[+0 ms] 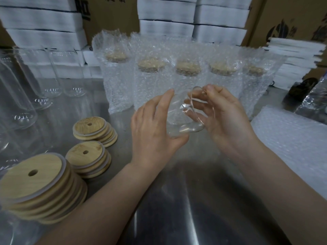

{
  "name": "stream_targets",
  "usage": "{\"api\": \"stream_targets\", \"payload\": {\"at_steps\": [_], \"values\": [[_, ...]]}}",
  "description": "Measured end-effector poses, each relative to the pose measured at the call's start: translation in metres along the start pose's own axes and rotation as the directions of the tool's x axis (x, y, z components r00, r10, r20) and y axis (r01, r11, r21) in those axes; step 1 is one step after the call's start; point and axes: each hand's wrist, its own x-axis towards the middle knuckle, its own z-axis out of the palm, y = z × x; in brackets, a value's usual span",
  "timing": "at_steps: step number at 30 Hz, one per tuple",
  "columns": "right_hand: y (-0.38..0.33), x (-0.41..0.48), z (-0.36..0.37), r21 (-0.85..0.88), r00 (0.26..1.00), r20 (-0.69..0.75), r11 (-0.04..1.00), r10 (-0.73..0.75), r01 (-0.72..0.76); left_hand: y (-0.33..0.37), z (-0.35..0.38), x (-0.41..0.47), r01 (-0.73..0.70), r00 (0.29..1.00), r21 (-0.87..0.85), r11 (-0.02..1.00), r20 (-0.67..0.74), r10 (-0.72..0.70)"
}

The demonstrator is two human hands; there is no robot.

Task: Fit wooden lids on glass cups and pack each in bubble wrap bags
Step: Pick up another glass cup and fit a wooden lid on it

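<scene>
Standing by the table (pixel 177 200), I see the person holding one bare glass cup (pixel 182 114) up off the steel, tipped over on its side between both hands. The left hand (pixel 155 131) cradles the wall, its fingers (pixel 164 101) laid long over the top and the thumb hooked underneath. The right hand (pixel 224 117) has its fingers curled round the cup's other end, thumb and forefinger pinching at the edge there. Whether that end is the mouth or the base I cannot tell through the clear glass.

The cup has no lid yet. The stacks of wooden lids (pixel 88 154) lie to the left of the left fingers and nearer the person, so I judge a lid comes next. Just beyond the fingers stands a row of bagged cups (pixel 150 85), lids already on. A flat pile of bubble wrap bags (pixel 292 138) sits to the right of the right fingers. More empty cups (pixel 54 76) stand far off to the left.

That glass looks thin, smooth and slippery, rigid but breakable, and probably light. I would hold it round the wall with a full wrap, not by the rim, and press the lid down squarely.
</scene>
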Motion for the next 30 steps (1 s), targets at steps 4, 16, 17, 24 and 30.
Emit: {"api": "stream_targets", "payload": {"at_steps": [4,16,17,24,30], "values": [[0.006,-0.002,0.004,0.090,0.993,0.114,0.996,-0.009,-0.001,0.005,-0.002,0.001,0.275,0.954,-0.293,0.916,-0.038,-0.298],[0.027,-0.015,0.010,-0.507,0.894,0.445,0.808,-0.053,0.300,0.008,-0.013,0.015,0.460,0.476,-0.850,-0.256,0.480,-0.737],[0.027,-0.015,0.009,-0.529,0.884,0.464,0.780,-0.063,0.334,0.007,-0.014,0.016,0.429,0.441,-0.828,-0.360,0.540,-0.717],[0.030,-0.022,0.018,-0.525,0.848,0.469,0.693,-0.248,0.494,0.011,-0.017,0.014,0.403,0.426,-0.742,-0.536,0.670,-0.607],[0.031,-0.029,0.026,-0.387,0.889,0.332,0.814,-0.316,0.434,0.018,-0.013,0.011,0.418,0.408,-0.697,-0.582,0.717,-0.566]]}}
